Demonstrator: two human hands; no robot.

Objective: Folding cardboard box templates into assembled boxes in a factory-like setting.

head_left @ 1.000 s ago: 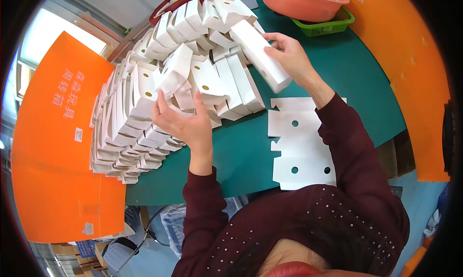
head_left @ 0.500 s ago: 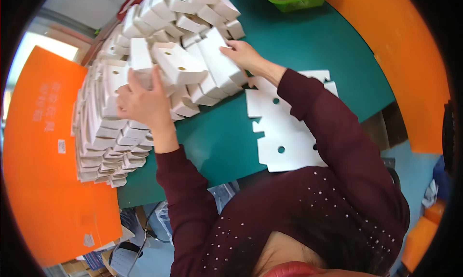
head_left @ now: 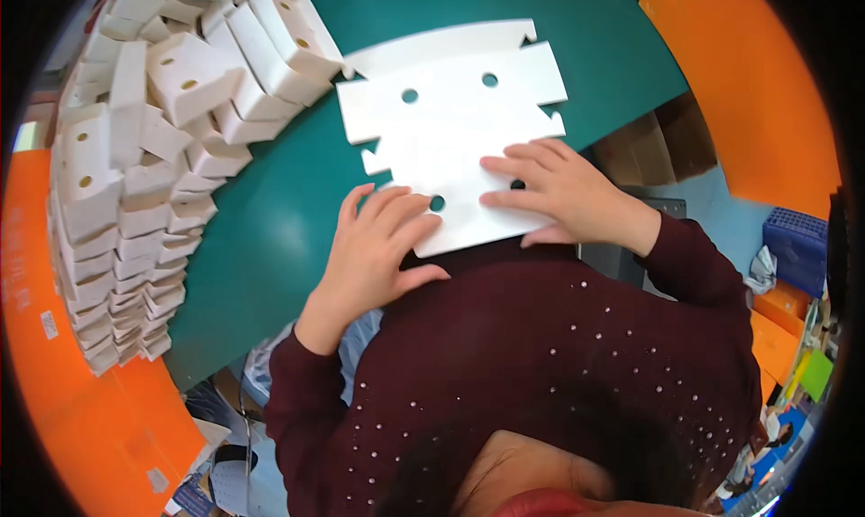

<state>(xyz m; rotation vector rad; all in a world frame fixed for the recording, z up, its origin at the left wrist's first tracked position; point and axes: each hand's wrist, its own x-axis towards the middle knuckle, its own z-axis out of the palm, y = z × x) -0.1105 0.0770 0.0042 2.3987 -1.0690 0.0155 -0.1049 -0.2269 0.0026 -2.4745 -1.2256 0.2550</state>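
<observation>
A flat white cardboard box blank (head_left: 458, 139) with notched tabs and several round holes lies at the table's near edge, in front of my body. My left hand (head_left: 374, 247) is at its near left corner, fingertips on the card beside a hole and the thumb spread away. On the near right part rests my right hand (head_left: 563, 193), fingers spread across the card near another hole and the thumb by the near edge. Both hands are open. To the left stands a large pile of folded white boxes (head_left: 194, 76), stacked in uneven rows, some with two holes.
The green table (head_left: 279, 211) lies under the blank and the pile. Orange panels flank it at left (head_left: 81, 409) and right (head_left: 757, 94). Brown cardboard boxes (head_left: 644, 148) sit below the table's right edge, and a blue crate (head_left: 795, 247) stands farther right.
Both hands have left the white box pile and moved right and nearer, onto the flat blank. My view has turned toward the right, so the pile now appears farther left.
</observation>
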